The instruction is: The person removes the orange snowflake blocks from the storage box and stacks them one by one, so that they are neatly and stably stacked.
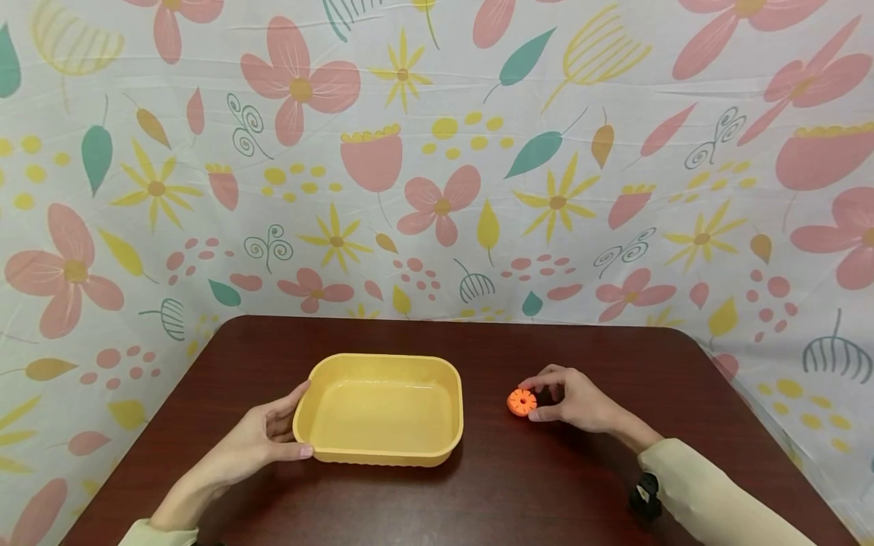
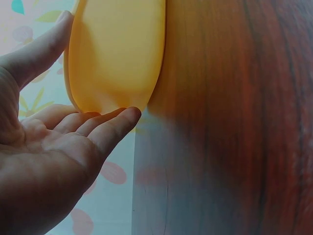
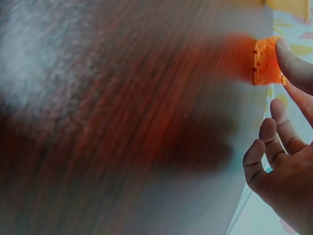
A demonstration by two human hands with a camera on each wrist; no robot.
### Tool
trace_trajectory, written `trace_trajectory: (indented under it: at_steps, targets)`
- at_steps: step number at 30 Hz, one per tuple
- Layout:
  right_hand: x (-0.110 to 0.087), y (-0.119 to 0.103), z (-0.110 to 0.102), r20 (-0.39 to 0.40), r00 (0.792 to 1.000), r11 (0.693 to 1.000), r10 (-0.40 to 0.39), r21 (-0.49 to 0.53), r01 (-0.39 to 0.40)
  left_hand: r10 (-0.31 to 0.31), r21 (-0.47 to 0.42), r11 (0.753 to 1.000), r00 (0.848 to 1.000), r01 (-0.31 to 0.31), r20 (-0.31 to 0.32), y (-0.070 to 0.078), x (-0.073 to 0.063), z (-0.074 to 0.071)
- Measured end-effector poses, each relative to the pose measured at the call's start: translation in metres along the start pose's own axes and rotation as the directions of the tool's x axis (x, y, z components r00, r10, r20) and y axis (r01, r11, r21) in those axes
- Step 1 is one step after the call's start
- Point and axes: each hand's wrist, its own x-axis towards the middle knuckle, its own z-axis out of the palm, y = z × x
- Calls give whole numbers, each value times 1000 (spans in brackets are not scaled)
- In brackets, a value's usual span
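A yellow rectangular tray (image 1: 382, 413) with raised walls and rounded corners is at the left middle of the table, with nothing inside it. My left hand (image 1: 256, 440) holds its left end, thumb at the near corner and fingers along the outer wall. The left wrist view shows the fingertips against the end of the tray (image 2: 120, 49). To the right of the tray, my right hand (image 1: 576, 398) pinches a short stack of orange notched discs (image 1: 522, 403) between thumb and index finger. In the right wrist view the stack (image 3: 266, 61) lies sideways, its layers visible, other fingers loosely bent.
Both things are on or just over a dark reddish-brown table (image 1: 478, 500) with rounded far corners. Behind it hangs a white cloth (image 1: 437, 288) with a flower pattern, also along the sides. A black band (image 1: 645, 497) is on the right wrist.
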Motion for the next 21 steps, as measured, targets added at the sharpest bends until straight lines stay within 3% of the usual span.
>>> trace_trajectory:
  at_steps: [21]
  targets:
    - [-2, -3, 1, -6, 1000, 1000, -12, 6, 12, -10, 9, 1000, 1000, 10, -7, 0, 0, 0]
